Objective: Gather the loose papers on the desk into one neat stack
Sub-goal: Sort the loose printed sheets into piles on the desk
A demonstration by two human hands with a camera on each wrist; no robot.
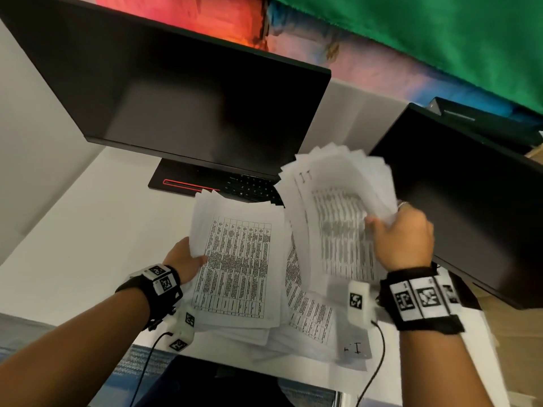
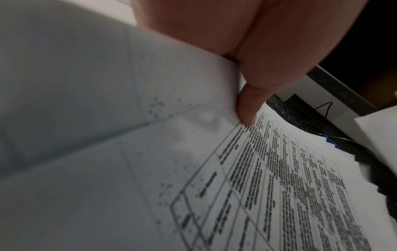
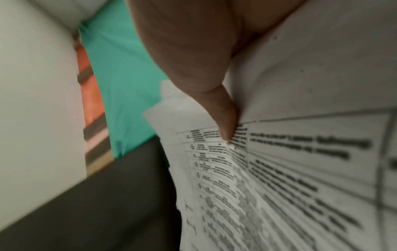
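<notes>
1. Papers are being held in two separate batches: a left batch [image 1: 238, 259] is being gripped at its left edge by the left hand [image 1: 183, 259], and a right batch [image 1: 338, 218] is being pinched at its right edge by the right hand [image 1: 404, 233].
2. In the left wrist view, the thumb [image 2: 247, 108] is being pressed on top of the printed sheet, with the other fingers hidden beneath it.
3. In the right wrist view, the thumb [image 3: 225, 122] is being pressed onto the printed face, and the sheets are being bowed under it.
4. The right batch is being held raised and tilted up, fanned at its far corners, just to the right of the left batch; the left batch is lying lower and flatter, and whether the two are touching cannot be told.
5. Both batches are lying with their long axes running away from the person, toward the keyboard [image 1: 249, 186], so they are judged to be roughly parallel.
6. More loose sheets [image 1: 317, 327] are lying spread beneath both hands on the white counter [image 1: 88, 230], near its front edge.
7. The merge is judged to turn on the right batch being brought leftward and down onto the left one; the right hand is the nearer to that.
8. The sheets are thin, white and limp, printed with dark gridded tables; slipping and further fanning are being risked by edge-only holds.
9. Two dark monitors [image 1: 191, 92] are standing behind the papers.
</notes>
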